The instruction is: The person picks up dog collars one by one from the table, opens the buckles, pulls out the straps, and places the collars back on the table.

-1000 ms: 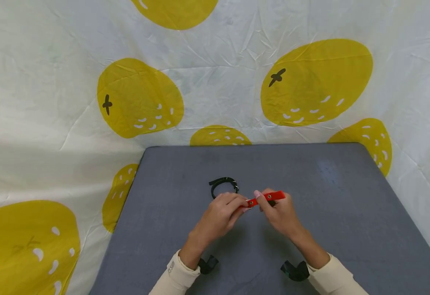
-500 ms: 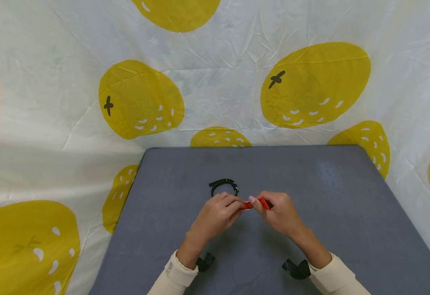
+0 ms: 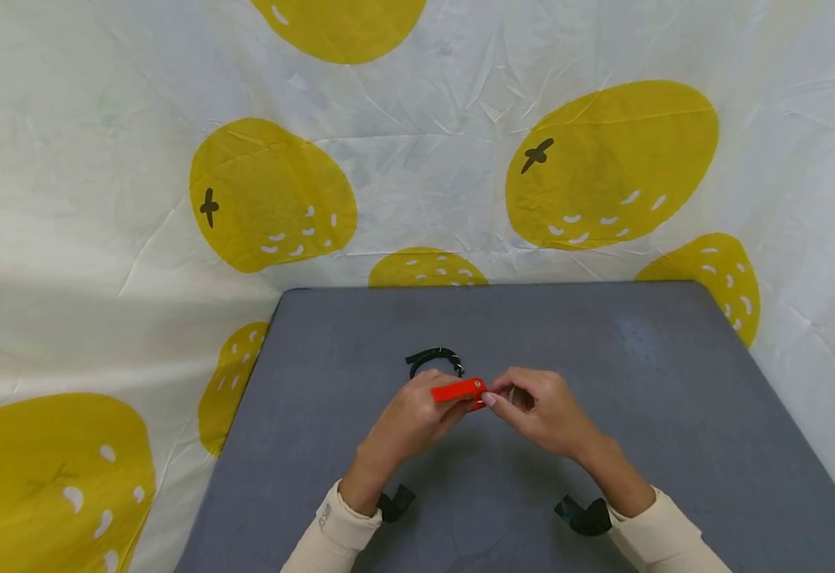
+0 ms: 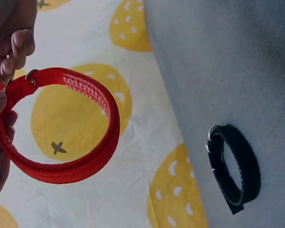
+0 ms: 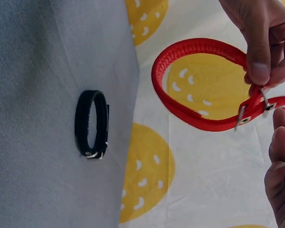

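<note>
A red buckled pet collar (image 3: 456,390) is held up above the table between both hands. In the left wrist view the collar (image 4: 61,173) forms a round loop with metal rings on one side. My left hand (image 3: 413,422) pinches it near the metal buckle (image 5: 241,116). The free end folds back to the left, over the left hand's fingers. My right hand (image 3: 549,414) has thumb and index fingertips together at the collar's bend, pinching it there. A black collar (image 3: 437,351) lies looped on the table behind the left hand, partly hidden by it in the head view.
The grey cloth-covered table (image 3: 639,446) spreads under both hands. A white curtain (image 3: 424,175) with yellow fruit prints hangs behind it and at both sides. Dark straps (image 3: 582,516) stick out from both wrists beside the cream sleeves.
The red collar's free end, first stretched right under the right thumb, was bent in the right hand and now folds left over the left hand. The black collar has stayed put.
</note>
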{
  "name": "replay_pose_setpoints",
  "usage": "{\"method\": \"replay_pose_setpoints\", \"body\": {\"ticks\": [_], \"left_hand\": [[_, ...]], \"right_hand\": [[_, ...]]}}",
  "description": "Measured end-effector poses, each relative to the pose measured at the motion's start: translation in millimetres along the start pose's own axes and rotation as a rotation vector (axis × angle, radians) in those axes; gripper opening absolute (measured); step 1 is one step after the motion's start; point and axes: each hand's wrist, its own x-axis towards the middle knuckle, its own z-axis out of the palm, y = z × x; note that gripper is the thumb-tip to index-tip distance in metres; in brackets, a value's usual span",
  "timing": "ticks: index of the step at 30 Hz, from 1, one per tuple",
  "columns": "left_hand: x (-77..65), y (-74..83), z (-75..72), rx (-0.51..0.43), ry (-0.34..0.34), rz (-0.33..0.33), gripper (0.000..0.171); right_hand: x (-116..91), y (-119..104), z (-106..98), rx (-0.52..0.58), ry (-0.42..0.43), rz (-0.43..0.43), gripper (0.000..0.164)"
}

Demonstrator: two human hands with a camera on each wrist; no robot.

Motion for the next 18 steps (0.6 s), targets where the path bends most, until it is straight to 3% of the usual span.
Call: {"method": "replay_pose_setpoints", "body": {"ticks": [8,11,14,18], "left_hand": [[4.9,-3.2,-3.9,-0.064,0.051,-0.018,0.034],[5.5,-3.2,-5.6,-0.106,0.060,-0.041,0.035],[6.2,-2.4,-6.7,-0.165,0.072,-0.071,0.030],[7.3,-2.2,-7.2,-0.233,0.093,-0.102,0.022]], "right_hand": [[1.7,-6.8,-9.9,0.022,0.043,0.017,0.022],[3.1,-13.9,-13.0,0.035,0.010,0.059,0.024],[1.8,-15.3,-14.5,0.157,-0.085,0.154,0.024],[-3.9,-4.0,-13.1,0.418,-0.192,0.315,0.023]]}}
